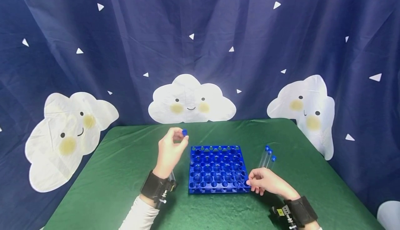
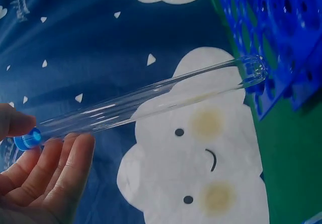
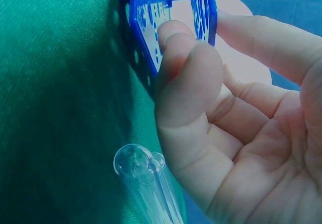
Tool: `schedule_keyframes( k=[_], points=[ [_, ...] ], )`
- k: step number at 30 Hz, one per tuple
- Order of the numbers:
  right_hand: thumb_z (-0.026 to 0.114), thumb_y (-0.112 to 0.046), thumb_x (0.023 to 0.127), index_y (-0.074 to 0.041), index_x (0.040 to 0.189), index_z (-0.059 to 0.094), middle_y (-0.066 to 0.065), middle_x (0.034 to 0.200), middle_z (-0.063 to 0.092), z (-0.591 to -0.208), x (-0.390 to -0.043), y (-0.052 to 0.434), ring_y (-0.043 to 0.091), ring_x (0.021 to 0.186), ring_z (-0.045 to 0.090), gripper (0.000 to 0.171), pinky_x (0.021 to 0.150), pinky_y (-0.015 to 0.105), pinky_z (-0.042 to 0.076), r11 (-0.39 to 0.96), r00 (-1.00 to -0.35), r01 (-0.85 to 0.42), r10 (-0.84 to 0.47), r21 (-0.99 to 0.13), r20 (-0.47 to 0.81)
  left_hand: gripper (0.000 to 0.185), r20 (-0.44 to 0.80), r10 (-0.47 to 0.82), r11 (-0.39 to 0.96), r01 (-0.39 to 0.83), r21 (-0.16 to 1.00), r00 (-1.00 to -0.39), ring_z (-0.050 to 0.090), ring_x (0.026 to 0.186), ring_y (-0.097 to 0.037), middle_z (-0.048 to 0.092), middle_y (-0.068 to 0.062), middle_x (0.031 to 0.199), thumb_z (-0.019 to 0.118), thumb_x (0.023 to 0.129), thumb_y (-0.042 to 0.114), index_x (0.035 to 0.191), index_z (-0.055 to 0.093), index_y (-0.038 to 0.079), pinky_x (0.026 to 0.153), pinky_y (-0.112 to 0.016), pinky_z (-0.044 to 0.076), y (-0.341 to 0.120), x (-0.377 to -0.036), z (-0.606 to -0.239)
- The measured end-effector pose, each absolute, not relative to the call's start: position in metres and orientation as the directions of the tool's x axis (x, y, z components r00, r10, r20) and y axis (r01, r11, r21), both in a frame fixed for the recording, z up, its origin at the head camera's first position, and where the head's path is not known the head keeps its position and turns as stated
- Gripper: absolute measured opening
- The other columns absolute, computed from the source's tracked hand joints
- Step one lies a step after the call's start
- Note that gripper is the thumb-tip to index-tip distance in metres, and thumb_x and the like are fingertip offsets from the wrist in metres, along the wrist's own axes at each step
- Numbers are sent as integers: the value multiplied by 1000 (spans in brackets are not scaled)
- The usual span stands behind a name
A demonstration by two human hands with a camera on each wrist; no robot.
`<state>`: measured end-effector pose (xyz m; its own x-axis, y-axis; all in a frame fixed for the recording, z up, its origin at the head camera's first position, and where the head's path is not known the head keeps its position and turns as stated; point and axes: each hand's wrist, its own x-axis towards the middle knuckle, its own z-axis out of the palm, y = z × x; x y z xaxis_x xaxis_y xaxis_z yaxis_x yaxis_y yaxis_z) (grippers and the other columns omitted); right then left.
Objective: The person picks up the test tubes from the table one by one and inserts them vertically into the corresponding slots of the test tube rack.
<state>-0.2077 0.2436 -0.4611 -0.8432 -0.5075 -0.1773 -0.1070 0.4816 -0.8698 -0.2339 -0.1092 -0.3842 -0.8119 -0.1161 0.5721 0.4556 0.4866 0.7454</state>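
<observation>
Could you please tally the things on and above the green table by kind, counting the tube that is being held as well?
Test tubes with blue caps: 4, one pinched at its cap by the left hand (tube), and three lying on the table right of the rack (tubes).
Blue tube rack: 1, gripped at its near right corner by the right hand.
Total: 5 things.

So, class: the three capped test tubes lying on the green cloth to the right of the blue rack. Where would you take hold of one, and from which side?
Pinch the nearest of the lying tubes at its blue-capped end, coming from above. It lies flat on the green cloth, close beside the others, so its sides are crowded; the cap probably gives a less slippery hold than the smooth clear wall. The right hand, touching the rack, is closest.
</observation>
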Motion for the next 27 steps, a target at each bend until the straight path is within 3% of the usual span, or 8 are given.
schedule_keyframes(
  k=[17,27],
  points=[
    [63,-22,94,1,91,61,12,74,66,-459,-207,244,16,60,60,23,51,33,57,488,-844,-110,-506,-866,-178,22,549,-12,506,468,724,-836,69,83,-16,68,-4,89,73,83,7,100,60,9,68,-19,60,-99,-235,-407],
    [63,-20,94,2,91,62,15,75,67,-461,-207,244,15,60,60,22,51,34,56,478,-845,-105,-506,-872,-175,21,516,10,499,451,740,-856,68,83,-16,67,-5,89,73,83,7,99,59,10,68,-17,59,-99,-234,-415]
  ],
)
